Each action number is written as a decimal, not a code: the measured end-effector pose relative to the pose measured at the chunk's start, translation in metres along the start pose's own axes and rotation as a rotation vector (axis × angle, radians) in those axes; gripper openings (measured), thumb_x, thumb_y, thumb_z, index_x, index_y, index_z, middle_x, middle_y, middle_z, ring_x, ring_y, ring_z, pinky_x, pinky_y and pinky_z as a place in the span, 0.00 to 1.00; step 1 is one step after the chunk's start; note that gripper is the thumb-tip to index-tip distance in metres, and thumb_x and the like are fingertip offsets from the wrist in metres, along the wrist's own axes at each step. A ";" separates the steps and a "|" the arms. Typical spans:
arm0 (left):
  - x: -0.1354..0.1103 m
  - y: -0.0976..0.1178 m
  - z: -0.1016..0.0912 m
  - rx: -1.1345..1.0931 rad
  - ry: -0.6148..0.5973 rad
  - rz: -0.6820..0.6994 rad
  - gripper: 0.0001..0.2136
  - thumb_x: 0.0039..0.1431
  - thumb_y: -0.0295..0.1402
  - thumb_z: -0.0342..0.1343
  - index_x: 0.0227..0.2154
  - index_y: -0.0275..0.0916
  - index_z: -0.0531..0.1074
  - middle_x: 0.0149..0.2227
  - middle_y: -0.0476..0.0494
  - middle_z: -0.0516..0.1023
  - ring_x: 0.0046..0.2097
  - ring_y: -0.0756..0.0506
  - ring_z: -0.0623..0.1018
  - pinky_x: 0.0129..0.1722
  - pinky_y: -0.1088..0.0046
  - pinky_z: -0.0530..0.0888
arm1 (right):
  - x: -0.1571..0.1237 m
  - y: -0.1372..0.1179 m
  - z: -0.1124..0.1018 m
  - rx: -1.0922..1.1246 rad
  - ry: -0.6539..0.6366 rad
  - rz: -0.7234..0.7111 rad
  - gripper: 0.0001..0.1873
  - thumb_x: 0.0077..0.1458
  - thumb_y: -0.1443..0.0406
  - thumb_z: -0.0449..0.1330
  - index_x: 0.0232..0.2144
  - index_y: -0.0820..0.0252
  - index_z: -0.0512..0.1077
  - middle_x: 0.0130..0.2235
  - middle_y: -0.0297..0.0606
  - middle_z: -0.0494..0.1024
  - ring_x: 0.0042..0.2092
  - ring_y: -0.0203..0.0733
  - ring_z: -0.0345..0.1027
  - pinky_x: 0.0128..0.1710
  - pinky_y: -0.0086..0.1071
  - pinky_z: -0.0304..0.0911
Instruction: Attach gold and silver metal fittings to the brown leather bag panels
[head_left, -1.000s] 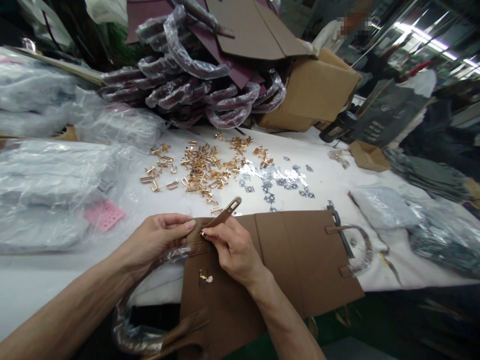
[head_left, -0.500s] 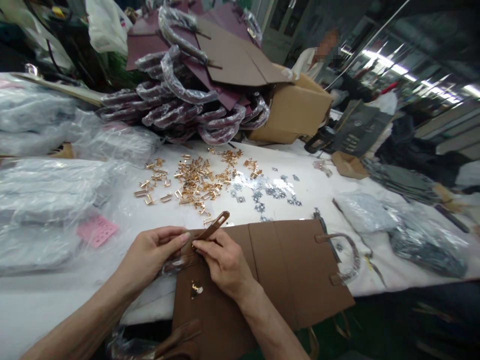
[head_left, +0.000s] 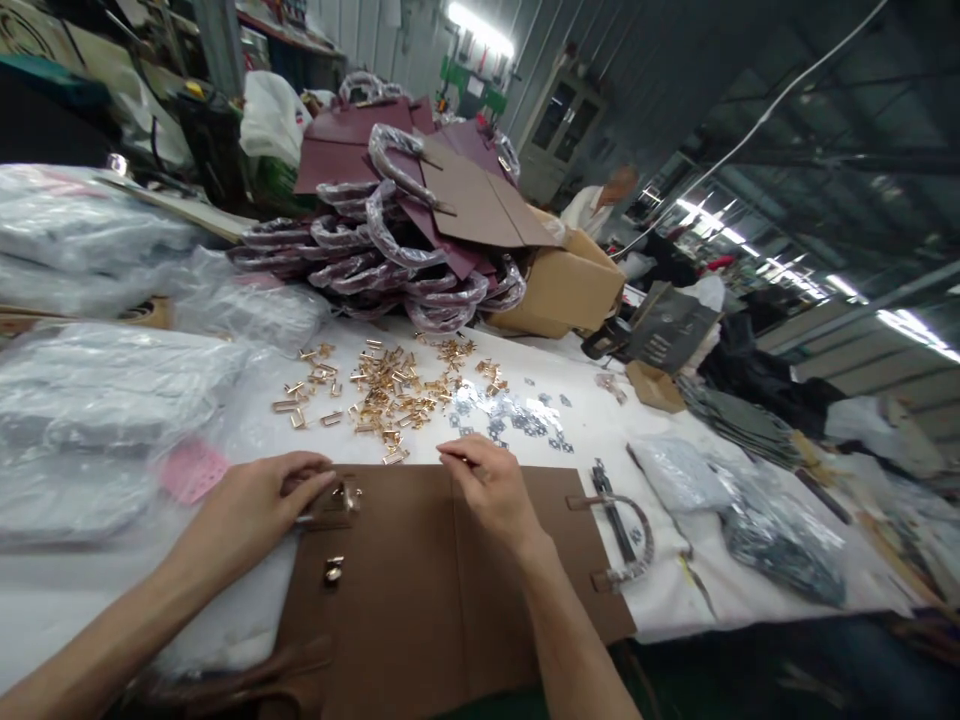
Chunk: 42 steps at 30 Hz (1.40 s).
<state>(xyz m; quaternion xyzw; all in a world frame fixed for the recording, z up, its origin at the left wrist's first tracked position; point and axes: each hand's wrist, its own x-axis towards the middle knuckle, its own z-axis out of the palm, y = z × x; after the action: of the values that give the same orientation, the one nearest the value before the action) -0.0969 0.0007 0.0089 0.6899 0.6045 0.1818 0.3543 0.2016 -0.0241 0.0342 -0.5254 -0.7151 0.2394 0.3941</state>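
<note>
A brown handbag panel lies flat before me, with two gold-toned metal fittings near its left side: an upper fitting and a lower fitting. At the panel's upper left corner, my left hand is closed, thumb and fingertips on the edge beside the upper fitting. My right hand hovers over the panel's upper middle with its fingertips pinched together. Whatever they hold, if anything, is too small or hidden to make out. A plastic-wrapped handle curves from the panel's right side.
Gold metal clips are heaped beyond the panel, beside scattered small metal plates. Maroon bag panels with wrapped handles are piled at the back next to a cardboard box. Plastic-wrapped stacks stand at left. A person is farther back.
My right hand has left the upper fitting and moved right across the panel. The slotted brown strap it held upright no longer shows there. My view has tilted up and turned right.
</note>
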 end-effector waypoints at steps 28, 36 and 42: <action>0.037 0.027 -0.002 0.065 0.246 0.325 0.16 0.64 0.35 0.57 0.53 0.38 0.76 0.53 0.36 0.79 0.53 0.37 0.78 0.55 0.61 0.73 | -0.019 -0.036 0.012 -0.085 0.232 0.061 0.13 0.70 0.66 0.55 0.53 0.53 0.74 0.41 0.36 0.72 0.37 0.37 0.71 0.42 0.37 0.72; -0.092 0.005 0.007 0.138 0.130 0.295 0.15 0.68 0.45 0.55 0.53 0.46 0.73 0.54 0.41 0.76 0.39 0.44 0.80 0.41 0.65 0.79 | -0.092 -0.050 0.062 0.067 0.009 0.008 0.05 0.64 0.69 0.64 0.42 0.54 0.76 0.42 0.39 0.76 0.42 0.40 0.76 0.42 0.34 0.76; -0.132 -0.014 0.050 0.059 0.245 0.301 0.10 0.70 0.38 0.55 0.50 0.44 0.74 0.60 0.38 0.71 0.56 0.39 0.78 0.56 0.61 0.78 | -0.105 -0.048 0.081 -0.053 -0.168 -0.167 0.16 0.64 0.73 0.60 0.52 0.54 0.77 0.52 0.46 0.76 0.54 0.45 0.73 0.53 0.40 0.75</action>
<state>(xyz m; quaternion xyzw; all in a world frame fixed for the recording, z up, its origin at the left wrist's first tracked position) -0.0996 -0.1397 -0.0124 0.7554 0.5381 0.2977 0.2264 0.1229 -0.1334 -0.0085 -0.4525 -0.7929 0.2297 0.3373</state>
